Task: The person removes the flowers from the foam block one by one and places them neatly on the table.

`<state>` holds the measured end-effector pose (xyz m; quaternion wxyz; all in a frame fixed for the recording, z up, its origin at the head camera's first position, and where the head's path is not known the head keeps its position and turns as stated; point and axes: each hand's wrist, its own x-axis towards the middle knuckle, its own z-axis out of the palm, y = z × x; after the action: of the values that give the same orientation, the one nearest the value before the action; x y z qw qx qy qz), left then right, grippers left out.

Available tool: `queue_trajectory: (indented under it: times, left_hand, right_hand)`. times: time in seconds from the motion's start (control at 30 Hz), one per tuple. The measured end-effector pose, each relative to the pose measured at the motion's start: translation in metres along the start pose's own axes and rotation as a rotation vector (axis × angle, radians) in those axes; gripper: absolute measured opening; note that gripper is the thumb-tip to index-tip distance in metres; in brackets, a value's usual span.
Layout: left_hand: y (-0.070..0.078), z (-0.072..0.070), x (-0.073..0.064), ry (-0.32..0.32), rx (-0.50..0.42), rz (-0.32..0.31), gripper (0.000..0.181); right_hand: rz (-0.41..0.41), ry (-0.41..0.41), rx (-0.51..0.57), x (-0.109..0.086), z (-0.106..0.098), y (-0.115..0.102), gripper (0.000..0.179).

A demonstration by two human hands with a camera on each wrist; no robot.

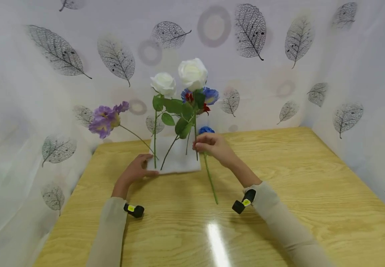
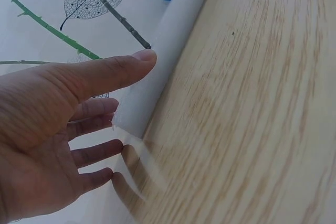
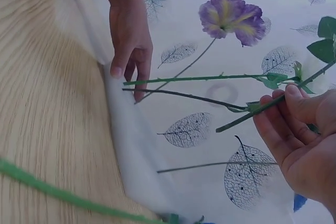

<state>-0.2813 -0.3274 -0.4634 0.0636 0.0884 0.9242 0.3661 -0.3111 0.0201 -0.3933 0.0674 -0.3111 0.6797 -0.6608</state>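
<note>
My right hand (image 1: 214,146) pinches the green stem of a white rose (image 1: 192,72) between thumb and fingers; the stem's cut end (image 3: 226,128) sticks out past the fingertips. At the left end of a white foam block (image 1: 182,162), my left hand (image 1: 137,170) rests with loose fingers and its thumb along the front edge. Another white rose (image 1: 163,83) and a purple flower (image 1: 104,120) stand with their stems at the block, the purple one leaning left. Blue flowers (image 1: 210,95) with red petals show partly behind the held rose.
A blue flower (image 1: 207,129) lies right of the block, its green stem (image 1: 211,181) running toward the front of the wooden table (image 1: 179,222). A leaf-printed white curtain (image 1: 279,22) surrounds the table's back and sides.
</note>
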Motion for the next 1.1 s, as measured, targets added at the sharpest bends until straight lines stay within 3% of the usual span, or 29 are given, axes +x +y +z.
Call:
queue_trajectory:
  times: [0.2, 0.6, 1.1]
  left_hand:
    - [0.001, -0.002, -0.001, 0.001, 0.017, -0.003, 0.091]
    - [0.000, -0.003, 0.002, -0.003, 0.022, -0.004, 0.093]
    - [0.001, 0.000, 0.000, -0.002, 0.031, -0.007, 0.090]
  right_hand:
    - [0.051, 0.005, 0.023, -0.014, -0.023, -0.005, 0.026]
    - [0.129, -0.024, 0.028, -0.043, -0.069, -0.009, 0.013]
    - [0.294, -0.022, -0.016, -0.074, -0.100, 0.010, 0.018]
